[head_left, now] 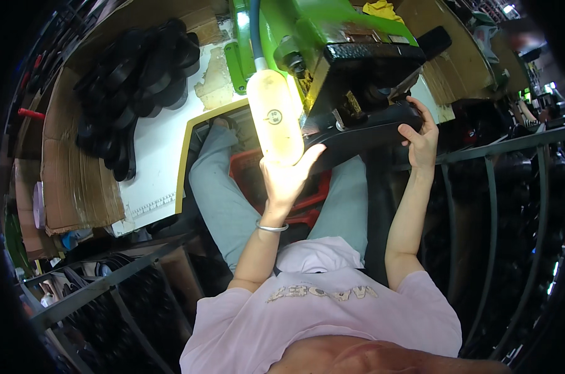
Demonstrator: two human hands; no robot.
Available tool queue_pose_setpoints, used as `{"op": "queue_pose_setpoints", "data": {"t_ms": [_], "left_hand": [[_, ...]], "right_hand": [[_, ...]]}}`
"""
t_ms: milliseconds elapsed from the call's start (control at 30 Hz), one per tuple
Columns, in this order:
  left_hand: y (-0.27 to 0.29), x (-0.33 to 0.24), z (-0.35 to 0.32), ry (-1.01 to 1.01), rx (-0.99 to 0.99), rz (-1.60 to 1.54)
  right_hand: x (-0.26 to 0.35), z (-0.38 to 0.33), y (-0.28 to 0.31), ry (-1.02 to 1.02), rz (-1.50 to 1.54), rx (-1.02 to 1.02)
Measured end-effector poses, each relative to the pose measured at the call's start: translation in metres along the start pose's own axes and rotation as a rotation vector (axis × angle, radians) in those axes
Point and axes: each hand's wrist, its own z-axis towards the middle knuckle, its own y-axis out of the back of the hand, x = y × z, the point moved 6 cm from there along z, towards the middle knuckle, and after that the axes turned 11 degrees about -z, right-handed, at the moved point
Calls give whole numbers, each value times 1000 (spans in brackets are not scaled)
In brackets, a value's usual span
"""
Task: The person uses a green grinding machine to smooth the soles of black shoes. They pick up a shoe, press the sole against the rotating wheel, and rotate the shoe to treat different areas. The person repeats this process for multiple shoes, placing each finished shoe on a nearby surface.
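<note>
A long black shoe sole [363, 138] lies under the black head of a green machine [370, 31], tilted up toward the right. My right hand [424, 140] grips its right end, fingers over the upper edge and thumb on the near side. My left hand [284, 187], with a silver bangle at the wrist, is by the sole's left end. The left thumb stretches out against or close beside the sole. A lit, oval yellowish lamp [275, 118] covers the left fingers, so their hold cannot be seen.
On the left, black soles [133, 87] are heaped on a white worktop [148, 168] with a yellow edge, inside a cardboard surround [83, 181]. More cardboard [463, 68] stands at right. Metal rails [513, 144] flank me on both sides. Below the machine, a red crate [245, 171] sits between my legs.
</note>
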Motion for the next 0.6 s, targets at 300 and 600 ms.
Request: {"op": "queue_pose_setpoints", "data": {"t_ms": [300,600], "left_hand": [[25,28,-16,136,-66,-318],[23,19,-7,47,70,-81]], "right_hand": [[7,-4,-26,-53,-63,98],[7,-8,-23,34,-32,98]]}}
